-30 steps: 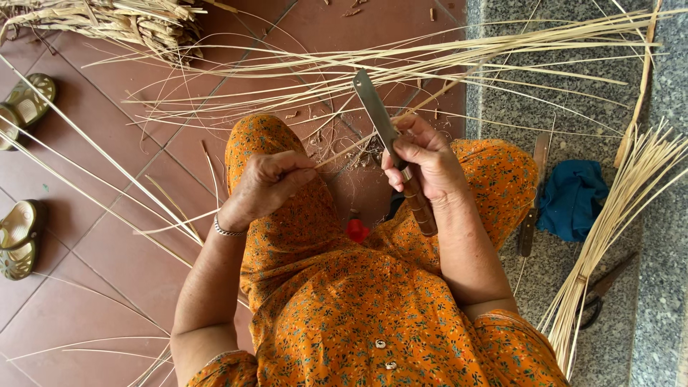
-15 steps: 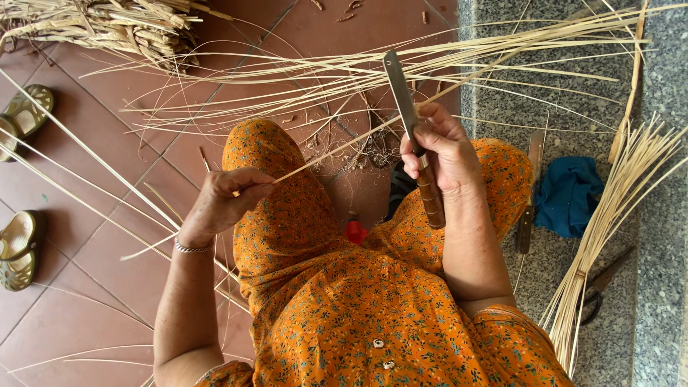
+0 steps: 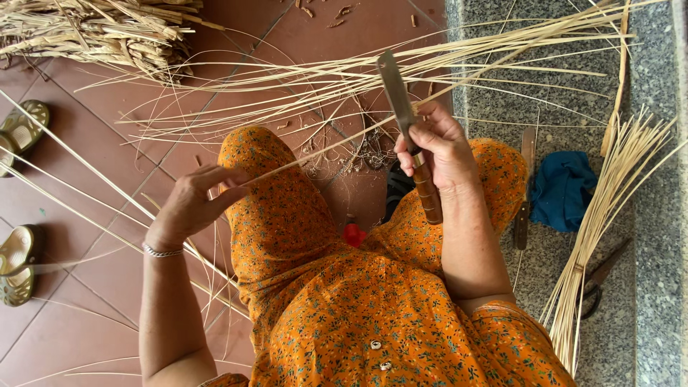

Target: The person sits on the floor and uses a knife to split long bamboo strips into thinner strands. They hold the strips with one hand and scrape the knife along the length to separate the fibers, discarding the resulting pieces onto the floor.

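Observation:
My right hand (image 3: 437,147) grips a long knife (image 3: 398,93) by its wooden handle, blade pointing away over my right knee. A thin pale bamboo strip (image 3: 322,158) runs from under the blade across my lap to my left hand (image 3: 193,204), which pinches its end beside my left knee. I sit in an orange patterned dress (image 3: 344,301) on a red tiled floor. Many more long strips (image 3: 444,61) fan out ahead of my knees.
A bundle of strips (image 3: 609,215) lies at right on the grey stone step, next to a blue cloth (image 3: 562,190), a second knife (image 3: 525,186) and scissors (image 3: 598,279). A heap of dry shavings (image 3: 100,32) lies at top left. Sandals (image 3: 21,129) sit at left.
My left hand has moved left and outward, drawing the strip through under the blade. The right hand with the knife has stayed over the right knee, the blade tilting slightly.

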